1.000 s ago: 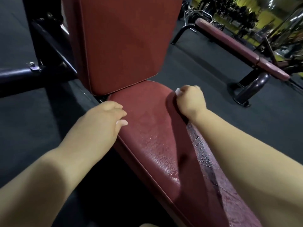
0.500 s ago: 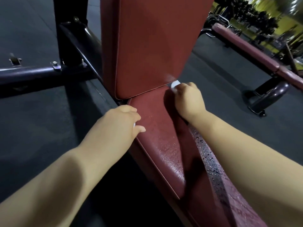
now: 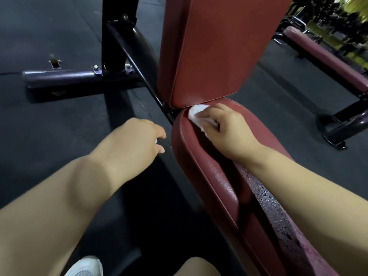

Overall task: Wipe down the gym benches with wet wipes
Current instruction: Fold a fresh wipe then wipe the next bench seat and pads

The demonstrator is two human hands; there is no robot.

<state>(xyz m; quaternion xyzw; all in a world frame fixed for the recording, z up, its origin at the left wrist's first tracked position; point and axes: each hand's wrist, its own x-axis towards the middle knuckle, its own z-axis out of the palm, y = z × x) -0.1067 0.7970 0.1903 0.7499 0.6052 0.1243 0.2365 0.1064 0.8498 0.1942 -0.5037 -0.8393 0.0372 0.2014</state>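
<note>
Because the head camera is the only view, everything has to be read from it. The right hand (image 3: 225,132) is clenched around a bunched white wet wipe (image 3: 196,114) and presses it onto the red seat pad (image 3: 223,188). The wipe sits at the pad's far left corner, just under the lower edge of the upright back pad (image 3: 215,46). The left hand (image 3: 137,140) hangs off the pad's left flank, above the dark floor (image 3: 59,120) and not touching the pad. Its fingers are loosely curled and hold nothing I can make out.

The seat pad's long axis runs from that far corner back toward the person, slanting down and to the right in the picture. With the wipe at the far end, nearly all of the seat lies on the near side of the right hand. The back pad rises directly beyond the fingertips.

Wet beads shine on the seat under the right forearm, so I judge that stretch wiped. The next stroke could pull back along the left edge or climb onto the back pad. Either way the right hand is nearer, since it is already on the surface. The narrow gap between the pads looks likely to snag the wipe.
</note>
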